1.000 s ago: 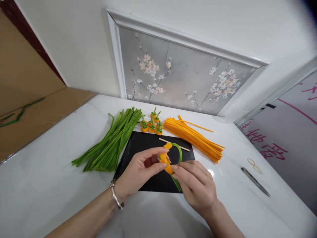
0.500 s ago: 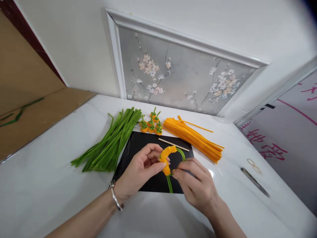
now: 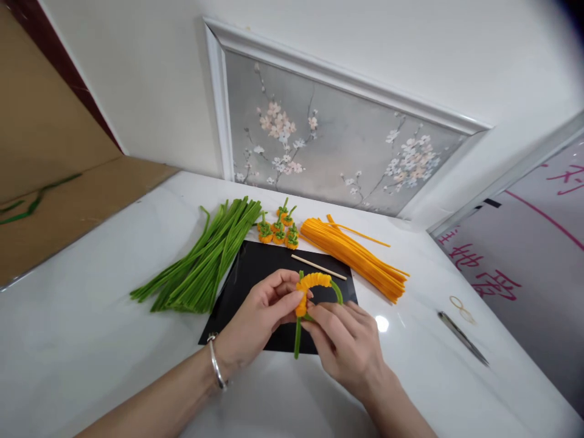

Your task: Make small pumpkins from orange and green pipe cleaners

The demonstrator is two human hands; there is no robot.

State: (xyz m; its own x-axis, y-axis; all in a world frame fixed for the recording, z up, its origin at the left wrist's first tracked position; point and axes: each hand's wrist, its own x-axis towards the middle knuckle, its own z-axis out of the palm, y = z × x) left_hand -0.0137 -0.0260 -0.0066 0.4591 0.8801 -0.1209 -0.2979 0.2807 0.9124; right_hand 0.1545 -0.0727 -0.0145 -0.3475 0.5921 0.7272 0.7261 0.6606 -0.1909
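Observation:
Between my hands is a curved coil of orange pipe cleaner, with a green pipe cleaner running out of it. One green end hangs down below the coil, and another green length bows out to the right. My left hand pinches the coil's left side between thumb and fingers. My right hand is closed at the coil's lower end, where the green strand runs to its fingertips. Both hands are above a black mat.
A bundle of green pipe cleaners lies left, an orange bundle right. Several small orange-and-green pieces stand behind the mat. A thin wooden stick rests on the mat. Tweezers and clear rings lie far right.
My right hand has moved left and in closer to the coil. The coil has turned, and a short green tip now shows at its upper left. The hanging green end has shifted left.

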